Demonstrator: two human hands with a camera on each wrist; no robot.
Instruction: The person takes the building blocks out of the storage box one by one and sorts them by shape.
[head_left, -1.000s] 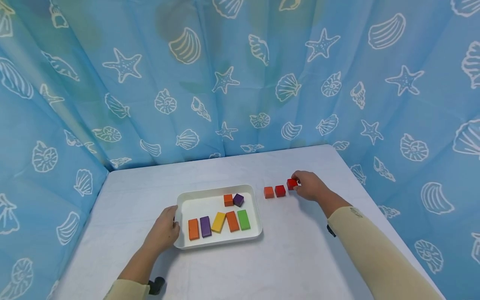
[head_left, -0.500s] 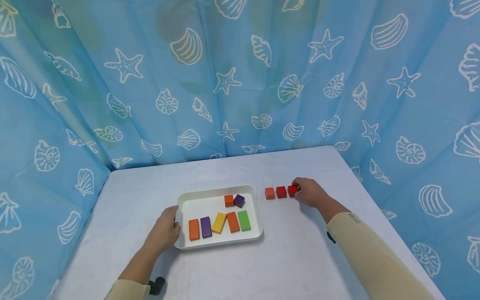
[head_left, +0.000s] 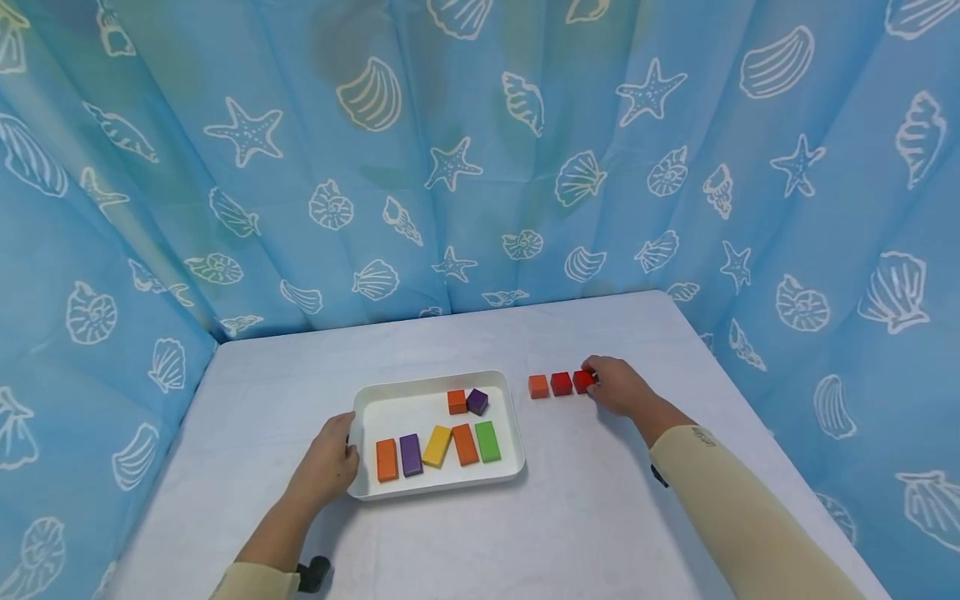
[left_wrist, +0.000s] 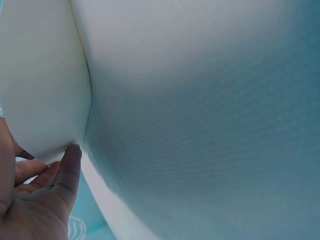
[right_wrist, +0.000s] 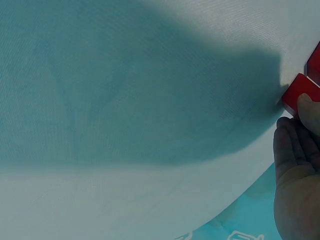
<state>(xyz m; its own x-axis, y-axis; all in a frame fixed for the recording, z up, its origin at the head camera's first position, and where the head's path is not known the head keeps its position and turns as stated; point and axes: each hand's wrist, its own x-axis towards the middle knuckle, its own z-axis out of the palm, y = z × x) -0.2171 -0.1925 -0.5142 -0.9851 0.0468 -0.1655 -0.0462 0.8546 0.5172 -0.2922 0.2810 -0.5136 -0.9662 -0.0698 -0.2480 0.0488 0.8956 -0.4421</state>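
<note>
text: small print on right sleeve (head_left: 702, 433) | unreadable | other text: none legible

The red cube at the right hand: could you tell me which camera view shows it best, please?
The head view: the red cube sits whole, ending a row of three. The right wrist view catches only its corner; the left wrist view misses it.

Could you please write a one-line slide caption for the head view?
Right hand pinches a red cube ending a three-cube row; left hand touches the white tray.
</note>
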